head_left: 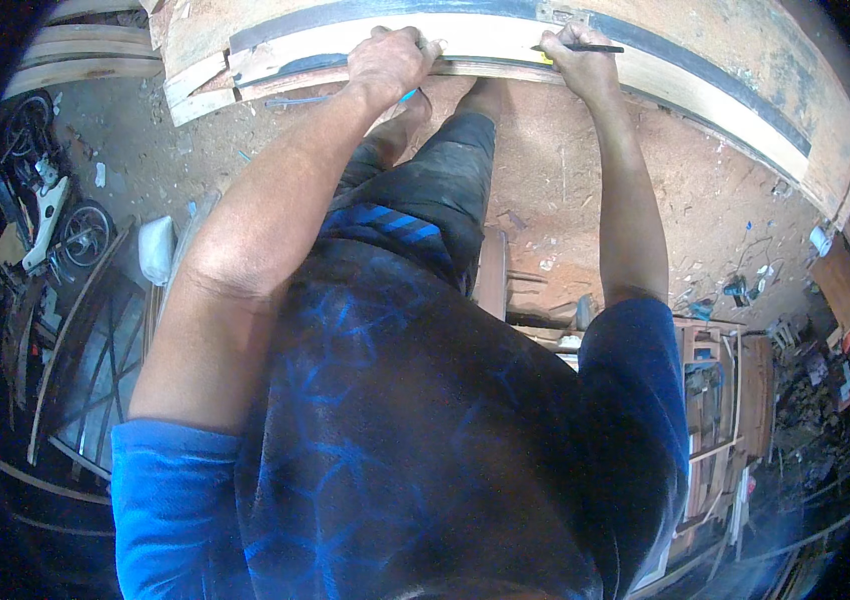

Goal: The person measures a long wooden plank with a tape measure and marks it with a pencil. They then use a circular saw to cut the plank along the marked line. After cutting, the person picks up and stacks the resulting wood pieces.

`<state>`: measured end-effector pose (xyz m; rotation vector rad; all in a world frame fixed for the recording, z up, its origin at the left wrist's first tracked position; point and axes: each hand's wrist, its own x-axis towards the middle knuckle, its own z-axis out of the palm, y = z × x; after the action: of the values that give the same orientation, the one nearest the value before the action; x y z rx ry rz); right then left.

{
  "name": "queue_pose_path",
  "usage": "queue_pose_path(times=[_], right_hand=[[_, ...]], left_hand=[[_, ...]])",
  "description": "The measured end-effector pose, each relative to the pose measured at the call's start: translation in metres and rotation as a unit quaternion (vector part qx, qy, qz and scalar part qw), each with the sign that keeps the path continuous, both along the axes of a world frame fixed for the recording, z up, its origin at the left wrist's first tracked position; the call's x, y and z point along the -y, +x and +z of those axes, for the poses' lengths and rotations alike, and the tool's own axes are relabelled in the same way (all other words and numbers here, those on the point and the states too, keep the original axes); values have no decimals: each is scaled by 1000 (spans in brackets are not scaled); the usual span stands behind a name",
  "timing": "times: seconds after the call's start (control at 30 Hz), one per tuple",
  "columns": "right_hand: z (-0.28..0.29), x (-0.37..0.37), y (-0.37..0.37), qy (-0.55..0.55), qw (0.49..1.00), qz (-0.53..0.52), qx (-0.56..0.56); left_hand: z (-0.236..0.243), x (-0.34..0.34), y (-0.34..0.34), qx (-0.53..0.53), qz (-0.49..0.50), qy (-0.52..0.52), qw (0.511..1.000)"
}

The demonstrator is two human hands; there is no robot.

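Note:
A long pale wooden board [485, 40] lies on a worn wooden workbench [745, 70] at the top of the view. My left hand [390, 60] rests flat on the board's near edge, fingers curled over it, apparently holding it steady. My right hand [575, 60] is closed around a dark pencil [590, 47] whose tip touches the board. A small yellow piece, possibly a tape measure's end, shows under my right hand. A dark strip [665, 45] runs along the board's far side.
Below is a sawdust-strewn dirt floor [565, 190]. A motorbike [45, 210] stands at the left. Wooden frames and stacked timber [725, 400] sit at the right, with tools and clutter [835, 370] near the right wall. A white sack [157, 248] lies left.

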<state>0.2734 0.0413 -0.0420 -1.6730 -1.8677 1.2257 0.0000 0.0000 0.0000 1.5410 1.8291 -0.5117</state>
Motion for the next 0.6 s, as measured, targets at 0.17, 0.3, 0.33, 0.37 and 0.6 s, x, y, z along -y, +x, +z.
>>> queue_pose_path(times=[0.17,0.3,0.33,0.37,0.6], right_hand=[[2,-3,-4,-3,1000,1,-18],[7,-5,-3,94,978,-163,-86],[14,-5,5,67,963,-235,-115],[22,-4,12,40,940,-306,-143],[46,45,23,39,851,-469,-232]], left_hand=[[3,-3,-3,-6,-3,16,1000],[-4,-6,-7,-2,-11,18,1000],[-3,-4,-5,-2,-14,20,1000],[-3,-2,-3,-1,-17,22,1000],[2,1,-4,11,-11,14,1000]])
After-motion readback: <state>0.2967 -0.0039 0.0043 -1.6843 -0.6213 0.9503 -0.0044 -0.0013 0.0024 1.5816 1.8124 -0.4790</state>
